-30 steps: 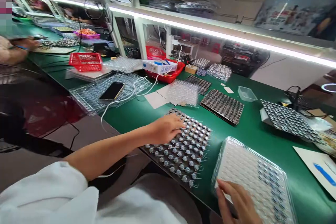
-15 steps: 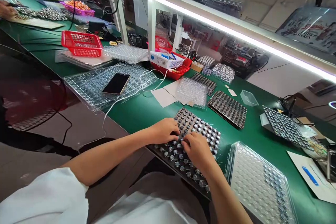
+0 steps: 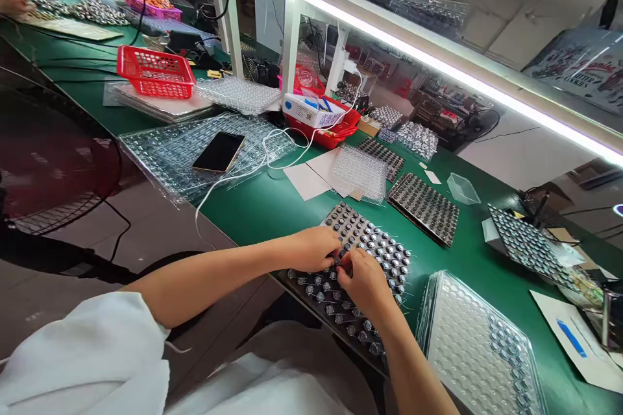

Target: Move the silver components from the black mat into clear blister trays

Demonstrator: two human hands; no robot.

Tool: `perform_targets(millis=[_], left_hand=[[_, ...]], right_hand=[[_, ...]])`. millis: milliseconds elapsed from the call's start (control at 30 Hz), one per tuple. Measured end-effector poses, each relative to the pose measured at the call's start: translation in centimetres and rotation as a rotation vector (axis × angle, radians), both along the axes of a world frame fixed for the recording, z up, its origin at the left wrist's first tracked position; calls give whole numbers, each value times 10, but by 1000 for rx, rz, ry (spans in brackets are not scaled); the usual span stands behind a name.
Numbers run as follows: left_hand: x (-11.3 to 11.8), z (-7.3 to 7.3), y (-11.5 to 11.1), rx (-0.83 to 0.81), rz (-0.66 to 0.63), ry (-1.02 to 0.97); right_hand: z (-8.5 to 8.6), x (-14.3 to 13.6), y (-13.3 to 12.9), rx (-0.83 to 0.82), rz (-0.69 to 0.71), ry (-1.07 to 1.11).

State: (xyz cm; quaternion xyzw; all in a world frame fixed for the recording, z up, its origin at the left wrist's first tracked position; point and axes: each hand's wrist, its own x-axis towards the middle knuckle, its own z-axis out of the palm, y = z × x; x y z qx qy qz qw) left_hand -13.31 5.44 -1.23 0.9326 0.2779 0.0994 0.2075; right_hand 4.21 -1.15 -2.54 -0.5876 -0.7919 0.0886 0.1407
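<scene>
Before me lies a dark tray point(image 3: 346, 224) set with rows of small round silver-topped parts, some with thin wires standing out at its right edge. Over its middle, my left hand point(image 3: 317, 249) is closed, thumb and fingers pinched together. My right hand point(image 3: 365, 277) meets it fingertip to fingertip, also pinched. A tiny dark thing shows between the fingertips, mostly hidden and too small to name. In the tray's nearer rows the round parts point(image 3: 329, 310) lie tilted with wire leads showing.
At right stands a stack of clear blister trays point(image 3: 462, 343), the top one partly filled. Behind are another dark tray point(image 3: 423, 207), a clear box point(image 3: 463, 189) and a red box point(image 3: 335, 133). Leftward, a phone point(image 3: 219, 151) rests on plastic trays beside a white cable point(image 3: 233, 176) and red basket point(image 3: 156, 71).
My hands have come closer together and their fingertips now meet over the tray. The whole view has shifted slightly; the trays look unmoved on the table.
</scene>
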Motion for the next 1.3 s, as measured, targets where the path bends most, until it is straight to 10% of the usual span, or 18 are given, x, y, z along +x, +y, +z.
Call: perform_targets(millis=[367,567,800,1033,1300], left_hand=[[-4,-5,-10,-54,127,-102],[12,4,1,-169,183,-239],[137,40,-30,-294,-26,-275],[281,23,-66,-502,-155,-154],[348,9,-82,-394,-188,95]], right_hand=[[15,16,-38,155,-117,-13],[36,130,-113,116,-436,257],[35,277,-166,-20,-813,127],[23,290,-145,-211,-721,-30],[22,290,-147,-161,-802,-1]])
